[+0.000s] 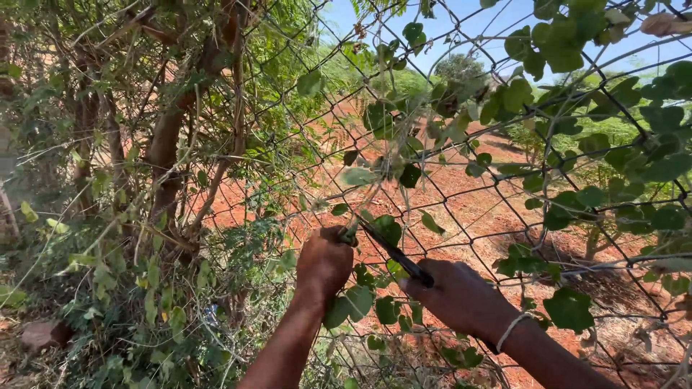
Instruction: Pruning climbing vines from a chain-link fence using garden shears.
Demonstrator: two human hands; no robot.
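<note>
Two hands at work on a creeper tangled through a dark diamond-mesh wire fence [497,209]. Left hand [324,263] is fisted around a thin pale-green vine stem [360,209], fingers clenched tight just below where the stem threads up into the mesh. The grip looks like it keeps the stem taut and steady so the blade meets resistance rather than pushing the vine away.

Right hand [461,295], pale thread band at the wrist, is closed on the handle of a dark, narrow-bladed knife [393,252]. Blade runs diagonally up-left from the right fist, tip ending right beside the left fist, at or touching the stem. Cannot tell whether the edge has bitten into the stem; leaves and the fist cover the contact point.

Stem position: rises from the left fist, between the two hands, then disappears into round green leaves [569,194] woven through the mesh at upper right. Hands sit close, blade bridging the gap, so the cut line lands just beside the held section, away from the left fingers' knuckles.

Surroundings: brown woody trunk [166,144] and thin branches on the left side of the fence, more leafy growth low down. Beyond the mesh, bare red soil [468,202], small shrubs, blue sky. Camera looks down and outward through the fence.
</note>
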